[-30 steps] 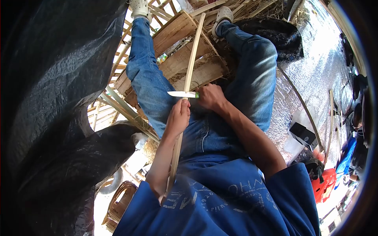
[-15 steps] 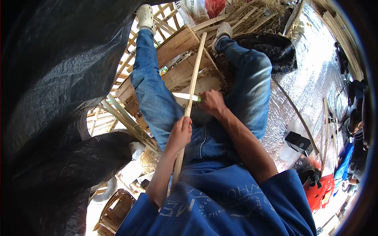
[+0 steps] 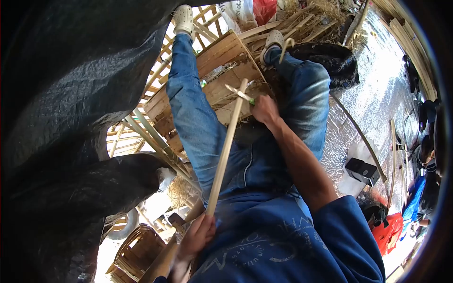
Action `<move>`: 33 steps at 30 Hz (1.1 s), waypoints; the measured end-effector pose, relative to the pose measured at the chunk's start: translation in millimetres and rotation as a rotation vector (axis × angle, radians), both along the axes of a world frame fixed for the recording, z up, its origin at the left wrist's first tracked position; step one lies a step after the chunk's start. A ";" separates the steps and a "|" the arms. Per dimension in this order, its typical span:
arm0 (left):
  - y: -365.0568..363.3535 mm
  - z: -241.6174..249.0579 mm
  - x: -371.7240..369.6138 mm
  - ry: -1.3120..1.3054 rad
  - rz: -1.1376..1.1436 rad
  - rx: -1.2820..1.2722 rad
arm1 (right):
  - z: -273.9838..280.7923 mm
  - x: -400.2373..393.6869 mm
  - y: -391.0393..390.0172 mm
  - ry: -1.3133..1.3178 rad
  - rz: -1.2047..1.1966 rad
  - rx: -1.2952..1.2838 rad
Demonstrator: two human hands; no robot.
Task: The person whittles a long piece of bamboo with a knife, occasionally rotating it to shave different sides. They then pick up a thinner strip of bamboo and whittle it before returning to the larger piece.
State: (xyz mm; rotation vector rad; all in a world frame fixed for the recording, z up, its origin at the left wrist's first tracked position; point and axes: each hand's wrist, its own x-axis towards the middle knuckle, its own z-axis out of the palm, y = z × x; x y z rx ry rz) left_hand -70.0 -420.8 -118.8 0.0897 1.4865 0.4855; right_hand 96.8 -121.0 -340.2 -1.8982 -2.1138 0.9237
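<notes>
My left hand (image 3: 200,231) is closed around a pale bamboo strip (image 3: 224,153), low down beside my waist. The strip slants away from me between my thighs, its far end above the wooden boards. My right hand (image 3: 265,109) grips a knife (image 3: 239,93) by its green handle. The knife's blade lies across the strip close to the far tip. A thin curled shaving (image 3: 286,47) shows beyond the knife, in front of my right shoe.
Under the strip are wooden boards (image 3: 219,56). Several split bamboo pieces (image 3: 306,28) and straw lie at the far side. Black plastic sheeting (image 3: 71,118) hangs at left. A black box (image 3: 361,170) and a thin curved stick (image 3: 356,127) lie on silvery sheeting at right.
My left hand has drawn the strip back toward my waist. The knife is now by the strip's far tip, where before it crossed lower down. A curled shaving has appeared.
</notes>
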 end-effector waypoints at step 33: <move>206.7 -142.1 30.5 0.950 -0.671 0.658 | 8.7 -10.4 -16.7 0.195 0.500 -0.054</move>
